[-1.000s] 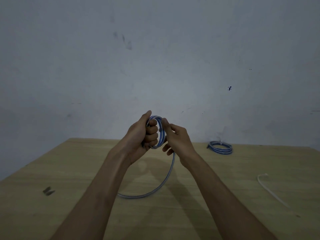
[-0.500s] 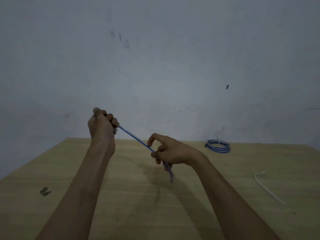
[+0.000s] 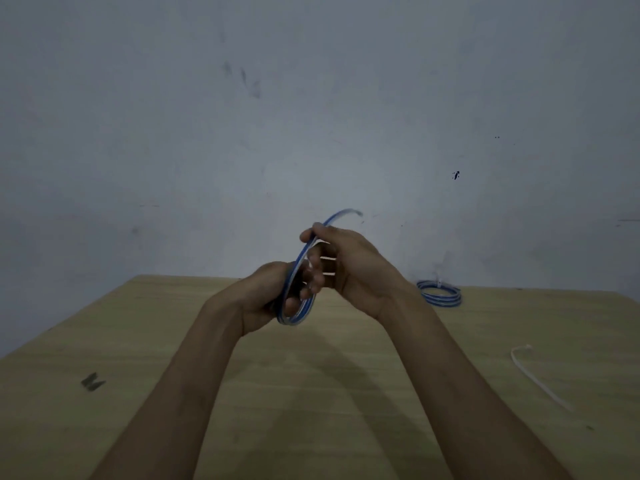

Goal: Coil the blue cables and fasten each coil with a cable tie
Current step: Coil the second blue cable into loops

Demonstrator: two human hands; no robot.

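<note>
The blue-and-white striped cable (image 3: 298, 271) is held above the wooden table (image 3: 138, 341) as a small coil standing nearly on edge, its loose end arcing up and to the right, blurred at the tip. The left hand (image 3: 266, 296) is closed around the coil's lower left side. The right hand (image 3: 349, 261), raised higher with its back to the camera, pinches the strand at the top. A finished blue coil (image 3: 439, 294) lies flat at the far right; a white cable tie (image 3: 533, 375) lies nearer. No writing is legible.
</note>
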